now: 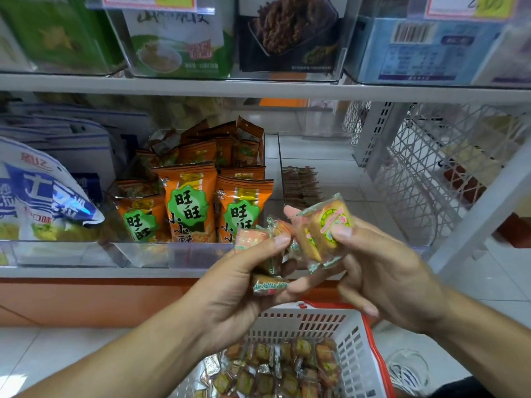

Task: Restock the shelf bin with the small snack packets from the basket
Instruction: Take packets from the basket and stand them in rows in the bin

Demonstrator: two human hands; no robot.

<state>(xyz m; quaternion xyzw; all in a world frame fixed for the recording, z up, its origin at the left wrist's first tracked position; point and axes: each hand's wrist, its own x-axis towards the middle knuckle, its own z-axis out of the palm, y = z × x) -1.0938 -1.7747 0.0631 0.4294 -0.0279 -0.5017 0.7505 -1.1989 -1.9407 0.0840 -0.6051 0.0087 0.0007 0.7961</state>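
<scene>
Bright, even shop light, soft shadows; wide-angle bending and blur toward the edges.

white metal shelving (258, 90) stood over a pale tiled floor (488, 282), with an orange base panel (86, 300) below.

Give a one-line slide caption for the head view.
Both hands, left and right, hold snack packets above the basket at the shelf.

The basket (353, 337) runs off the bottom edge, its packets (275, 372) blurred.
</scene>
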